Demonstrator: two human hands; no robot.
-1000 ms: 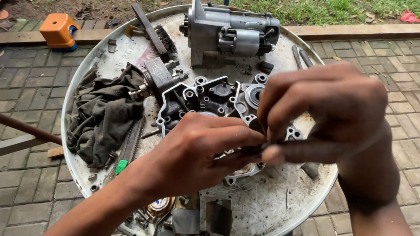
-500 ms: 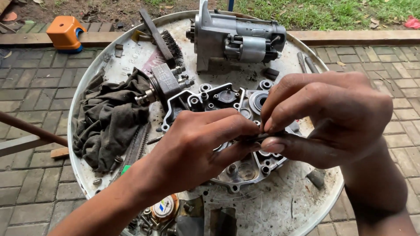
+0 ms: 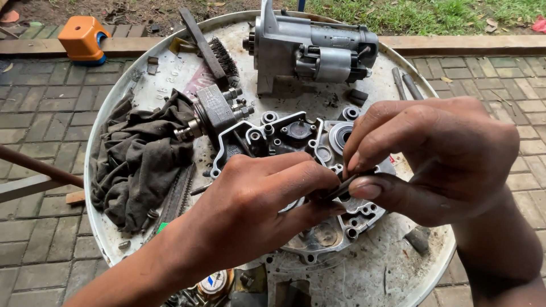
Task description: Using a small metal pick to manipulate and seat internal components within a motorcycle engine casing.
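My left hand and my right hand meet above a round white metal tray. Between their fingertips they pinch a small dark metal part, mostly hidden by the fingers. Directly beneath lies a grey aluminium engine cover with several round bores and bolt holes, partly covered by both hands.
A silver starter motor stands at the tray's far edge. A dirty grey rag, a small metal solenoid block, a wire brush and loose bolts lie on the left. An orange plastic object sits on the brick paving.
Both hands stay pinched on the small part over the cover; the view has shifted slightly, with the hands a little lower and to the right in frame.
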